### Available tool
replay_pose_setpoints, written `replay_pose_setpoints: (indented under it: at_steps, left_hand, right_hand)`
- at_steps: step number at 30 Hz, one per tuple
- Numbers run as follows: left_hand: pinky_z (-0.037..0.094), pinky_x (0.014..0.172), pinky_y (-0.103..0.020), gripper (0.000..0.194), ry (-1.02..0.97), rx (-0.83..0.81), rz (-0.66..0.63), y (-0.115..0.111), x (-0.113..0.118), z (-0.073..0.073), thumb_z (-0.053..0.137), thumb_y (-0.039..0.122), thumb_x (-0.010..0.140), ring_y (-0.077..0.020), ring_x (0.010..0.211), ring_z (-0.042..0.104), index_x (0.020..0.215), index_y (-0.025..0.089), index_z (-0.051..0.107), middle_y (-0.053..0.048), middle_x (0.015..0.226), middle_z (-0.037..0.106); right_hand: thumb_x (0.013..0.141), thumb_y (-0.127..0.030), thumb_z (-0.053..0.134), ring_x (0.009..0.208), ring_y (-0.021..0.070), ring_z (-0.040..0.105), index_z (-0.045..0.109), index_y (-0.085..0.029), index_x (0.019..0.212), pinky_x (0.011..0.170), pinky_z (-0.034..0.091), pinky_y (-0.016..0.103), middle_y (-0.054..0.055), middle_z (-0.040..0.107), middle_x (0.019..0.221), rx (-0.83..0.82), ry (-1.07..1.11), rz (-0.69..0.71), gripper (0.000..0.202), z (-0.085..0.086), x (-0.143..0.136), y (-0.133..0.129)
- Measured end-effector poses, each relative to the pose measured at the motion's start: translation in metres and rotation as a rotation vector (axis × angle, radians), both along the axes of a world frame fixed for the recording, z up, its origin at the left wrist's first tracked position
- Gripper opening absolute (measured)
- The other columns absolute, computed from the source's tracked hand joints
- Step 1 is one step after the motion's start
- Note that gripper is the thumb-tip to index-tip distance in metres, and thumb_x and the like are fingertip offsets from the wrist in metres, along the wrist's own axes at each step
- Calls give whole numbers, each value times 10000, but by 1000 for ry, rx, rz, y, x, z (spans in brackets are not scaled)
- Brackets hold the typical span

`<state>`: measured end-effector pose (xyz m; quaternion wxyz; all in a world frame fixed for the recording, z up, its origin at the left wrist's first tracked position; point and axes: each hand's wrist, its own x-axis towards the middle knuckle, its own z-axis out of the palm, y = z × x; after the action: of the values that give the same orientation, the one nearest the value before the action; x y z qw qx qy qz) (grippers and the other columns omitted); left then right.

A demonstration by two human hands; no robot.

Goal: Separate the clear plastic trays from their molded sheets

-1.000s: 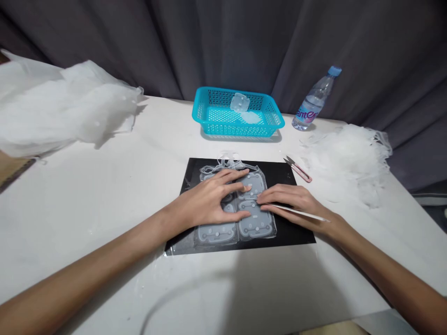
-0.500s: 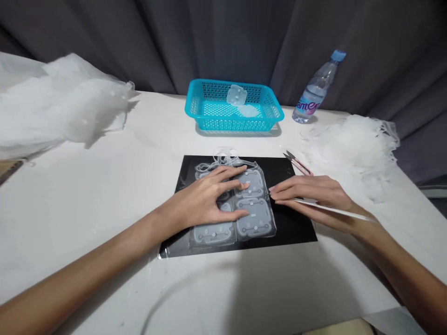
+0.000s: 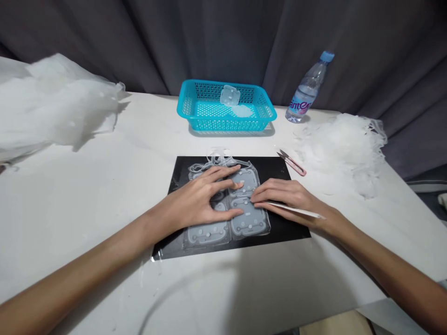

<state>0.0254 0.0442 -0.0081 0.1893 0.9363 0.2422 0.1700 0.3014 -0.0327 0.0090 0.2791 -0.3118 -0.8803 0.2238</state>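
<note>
Black mat (image 3: pixel 286 225): our landmark, lying flat on the white table (image 3: pixel 118 135).
Clear molded sheet (image 3: pixel 248 218): on the black mat; we count 4 rounded panels (the upper left is mostly covered by a hand), with loose clear strips (image 3: pixel 218 158) at the mat's far edge.
Left hand (image 3: pixel 200 200): over the mat, palm down on the sheet, fingers spread and clasping nothing that we can see.
Right hand (image 3: pixel 288 200): above the mat's right part, fingers pinching a thin white stick (image 3: pixel 296 210), fingertips at the right-hand panels, near the seam between those 2. We cannot tell whether the stick's tip, hidden by the fingers, touches the sheet.
Blue basket (image 3: pixel 226 124): beyond the mat, holding 2 translucent pieces (image 3: pixel 230 95).
Snips (image 3: pixel 295 165): 1 pair, pink-handled, just beside the mat's far right corner, blades apart.
Bottle (image 3: pixel 305 95): beyond the mat to the right, blue-capped, part filled.
White shreds (image 3: pixel 344 151): heaped right of the mat.
White bundle (image 3: pixel 59 102): beyond the mat, well to its left.
Curtain (image 3: pixel 223 42): dark, behind everything beyond the mat.
</note>
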Motion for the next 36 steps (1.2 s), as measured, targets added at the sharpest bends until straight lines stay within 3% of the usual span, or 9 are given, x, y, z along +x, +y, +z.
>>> replay_pose_setpoints:
  at_steps: [4, 11, 23, 28, 32, 36]
  left_hand:
    - [386, 1252, -576, 616, 8, 0, -11, 1, 1, 0, 701, 654, 906, -366, 1487, 496, 1333, 211, 727, -117, 1625, 515]
    - [433, 1223, -555, 578, -16, -20, -15, 2, 2, 0, 721, 630, 899, -360, 1466, 517, 1307, 221, 738, -111, 1622, 521]
    - [435, 1218, -555, 565, -29, -11, -15, 2, 2, 0, 736, 610, 893, -360, 1449, 532, 1307, 225, 740, -103, 1618, 527]
    - [438, 1215, -564, 585, -10, -9, -12, 2, 2, 1, 720, 629, 899, -367, 1456, 522, 1315, 217, 735, -108, 1625, 517]
    - [423, 1227, -569, 590, 15, -11, 0, 1, 1, 1, 707, 646, 902, -366, 1476, 501, 1328, 239, 726, -93, 1641, 498]
    - [391, 1247, -586, 600, 9, -25, 14, 1, 1, 0, 716, 659, 889, -377, 1492, 482, 1326, 248, 727, -90, 1646, 491]
  right_hand:
    - [1067, -189, 567, 1074, 218, 720, 710, -170, 1171, 944, 593, 368, 120, 759, 1130, 36, -1, -16, 178, -2, -2, 2]
    - [1096, -193, 493, 1092, 226, 698, 707, -167, 1180, 909, 586, 379, 136, 753, 1142, 72, -48, 12, 231, -3, 2, 4]
    - [1107, -208, 475, 1105, 219, 691, 693, -168, 1205, 939, 561, 361, 142, 732, 1188, 30, -99, 33, 243, -3, 12, 4]
    - [1093, -191, 503, 1088, 219, 707, 694, -174, 1194, 927, 571, 352, 137, 736, 1179, -11, -74, 28, 216, 5, 13, 1]
    - [1077, -218, 554, 1069, 214, 704, 699, -211, 1180, 940, 578, 351, 103, 741, 1142, -71, 6, -67, 177, 14, 13, -2]
    - [1072, -247, 569, 1094, 248, 645, 690, -210, 1146, 950, 561, 410, 109, 718, 1127, 70, -84, -108, 147, 11, 9, 0]
